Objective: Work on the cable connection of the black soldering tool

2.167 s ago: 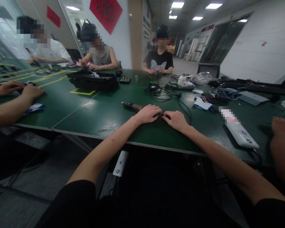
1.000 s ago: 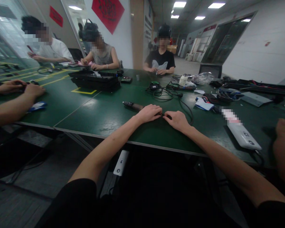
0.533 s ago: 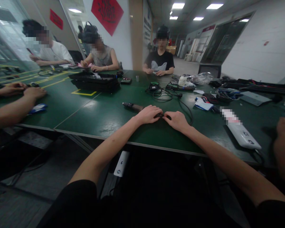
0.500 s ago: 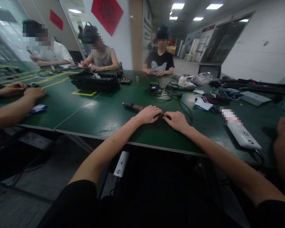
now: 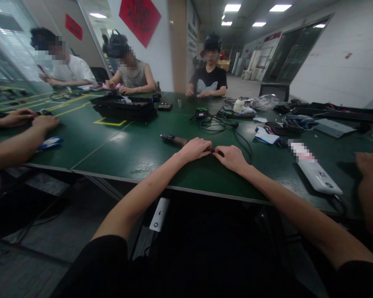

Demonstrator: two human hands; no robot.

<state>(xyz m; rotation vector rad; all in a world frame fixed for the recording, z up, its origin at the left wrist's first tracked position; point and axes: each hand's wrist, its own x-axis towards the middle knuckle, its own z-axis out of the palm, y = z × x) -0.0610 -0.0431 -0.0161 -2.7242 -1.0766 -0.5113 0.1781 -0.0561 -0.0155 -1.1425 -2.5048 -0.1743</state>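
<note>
An electric screwdriver (image 5: 174, 140) lies on the green table (image 5: 149, 155), its dark tip pointing left. My left hand (image 5: 197, 149) is closed over the rear part of it, hiding that end. Close beside it, my right hand (image 5: 231, 157) pinches a small black cable connector (image 5: 216, 152) between thumb and fingers. The connector is level with the screwdriver's rear end; whether the two are joined I cannot tell. A black cable (image 5: 248, 145) curves round behind my right hand toward a coil farther back.
Behind my hands lie coiled cables (image 5: 209, 121) and a green circuit board (image 5: 202, 111). A black tray (image 5: 124, 109) stands back left. To the right are a white power bank-like device (image 5: 320, 176), gloves (image 5: 267, 135) and a co-worker's hand (image 5: 369, 165). Co-workers sit across and at left.
My hands stay almost still, the fingertips shifting very slightly. At the right edge, the co-worker's hand has moved a little to the left.
</note>
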